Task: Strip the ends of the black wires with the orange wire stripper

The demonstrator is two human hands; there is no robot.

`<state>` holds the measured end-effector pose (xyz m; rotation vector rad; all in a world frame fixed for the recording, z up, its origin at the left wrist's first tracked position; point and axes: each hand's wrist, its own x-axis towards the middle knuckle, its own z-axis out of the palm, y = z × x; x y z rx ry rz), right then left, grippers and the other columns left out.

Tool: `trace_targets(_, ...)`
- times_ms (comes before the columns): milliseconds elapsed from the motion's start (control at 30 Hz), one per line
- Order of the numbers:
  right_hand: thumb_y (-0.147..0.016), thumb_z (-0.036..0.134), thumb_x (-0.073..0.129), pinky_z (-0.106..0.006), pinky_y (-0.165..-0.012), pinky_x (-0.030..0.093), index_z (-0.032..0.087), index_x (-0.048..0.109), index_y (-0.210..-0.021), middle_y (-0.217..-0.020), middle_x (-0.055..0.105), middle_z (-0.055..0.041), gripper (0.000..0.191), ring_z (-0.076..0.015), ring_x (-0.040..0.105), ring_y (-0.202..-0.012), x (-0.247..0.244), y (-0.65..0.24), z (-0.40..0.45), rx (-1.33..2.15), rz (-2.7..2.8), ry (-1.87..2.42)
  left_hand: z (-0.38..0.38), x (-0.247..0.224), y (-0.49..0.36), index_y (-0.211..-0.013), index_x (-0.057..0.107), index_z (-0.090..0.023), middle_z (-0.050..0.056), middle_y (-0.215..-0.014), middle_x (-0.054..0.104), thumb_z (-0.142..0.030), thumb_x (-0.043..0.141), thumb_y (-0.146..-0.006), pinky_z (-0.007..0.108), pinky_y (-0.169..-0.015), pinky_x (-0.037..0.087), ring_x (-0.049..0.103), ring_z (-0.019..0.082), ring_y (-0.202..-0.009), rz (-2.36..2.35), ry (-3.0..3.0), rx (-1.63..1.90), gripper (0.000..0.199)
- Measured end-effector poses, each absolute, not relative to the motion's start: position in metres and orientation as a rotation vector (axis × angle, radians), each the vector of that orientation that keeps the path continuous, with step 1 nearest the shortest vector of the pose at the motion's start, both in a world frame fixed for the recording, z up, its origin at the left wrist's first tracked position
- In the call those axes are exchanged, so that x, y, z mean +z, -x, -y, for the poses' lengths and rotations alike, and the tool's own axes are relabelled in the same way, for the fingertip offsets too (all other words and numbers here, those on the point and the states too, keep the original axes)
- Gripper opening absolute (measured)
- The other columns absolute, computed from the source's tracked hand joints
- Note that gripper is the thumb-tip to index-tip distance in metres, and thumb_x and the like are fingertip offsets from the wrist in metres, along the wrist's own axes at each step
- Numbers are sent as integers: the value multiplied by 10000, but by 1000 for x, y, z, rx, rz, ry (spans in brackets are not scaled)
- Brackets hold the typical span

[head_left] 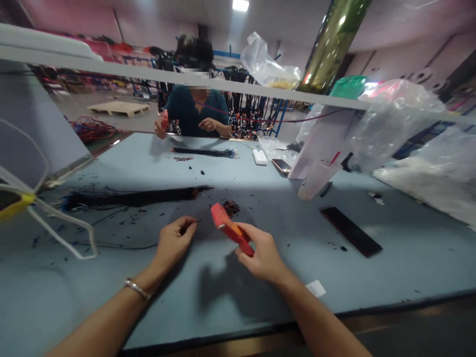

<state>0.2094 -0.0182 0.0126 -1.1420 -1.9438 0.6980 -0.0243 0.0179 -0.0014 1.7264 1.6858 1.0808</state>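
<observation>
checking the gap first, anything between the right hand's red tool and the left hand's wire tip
Nothing visible stands between the red tool and the wire tip; the heap of small pieces lies beyond the tool, off that line.

The lower left and right forearms run out of the head view at its bottom edge, and the fingers of the right grip (246, 243) cover part of the red tool (229, 229), so its whole handle cannot be made out. The short end of wire (199, 221) at the left grip (185, 229) is too small and soft to trace, its pinched part hidden between the fingertips. Across the table (238, 307), the face of the other person (197, 111) is pixelated, and the racks behind blur together.
</observation>
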Motion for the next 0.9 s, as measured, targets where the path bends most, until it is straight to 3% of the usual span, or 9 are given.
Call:
trace_targets(167, -719, 207, 514, -272, -743, 473, 192, 530, -1082, -918, 638, -27, 363, -174, 604, -806, 15, -210, 16, 979, 1770, 1091, -19, -3, 25, -821, 690, -175, 42, -772, 745, -447, 520, -758, 274, -656, 489, 658, 211, -724, -1681, -1732, 1124, 327)
trace_targets(533, -757, 225, 561, -279, -742, 476, 207, 503, -1066, -963, 618, -36, 315, -163, 590, -813, 0, -208, 15, 1081, 1714, 968, -17, 0, 24, -761, 656, -185, 17, -699, 693, -442, 492, -774, 256, -637, 462, 618, 186, -672, -1668, -1807, 1086, 305)
trace_targets(733, -856, 342, 492, -295, -711, 483, 195, 528, -1015, -931, 639, -59, 220, -177, 600, -754, -7, -208, 17, 873, 1760, 1054, -13, -1, 21, -725, 620, -186, -4, -633, 628, -423, 467, -810, 236, -585, 433, 565, 153, -603, -1595, -1934, 1033, 294)
trace_targets(900, -793, 313, 560, -328, -805, 444, 190, 567, -1104, -968, 665, -65, 334, -208, 612, -838, 5, -208, 18, 394, 1890, 1265, -9, -5, 16, -875, 662, -194, 14, -727, 710, -394, 486, -818, 239, -634, 458, 631, 164, -658, -1537, -2036, 940, 272)
